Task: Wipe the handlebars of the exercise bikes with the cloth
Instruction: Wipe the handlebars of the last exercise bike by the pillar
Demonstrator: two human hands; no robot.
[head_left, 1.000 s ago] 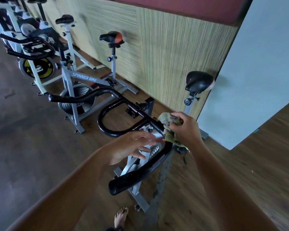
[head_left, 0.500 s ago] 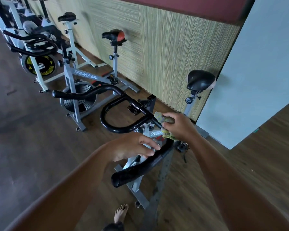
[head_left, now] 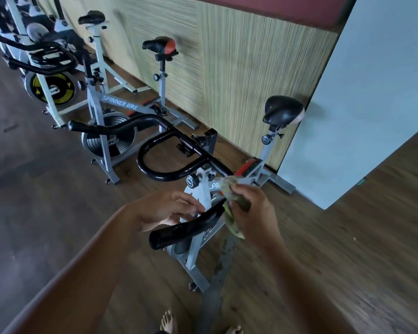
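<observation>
Right hand (head_left: 253, 210) grip bunched tight round crumpled yellow-green cloth (head_left: 230, 189), which touches the upper end of the glossy black padded handlebar horn (head_left: 186, 229). Horn's long axis runs from grip down-left to its blunt tip. Left hand (head_left: 162, 208) slack, holding nothing, just beside the horn.
</observation>
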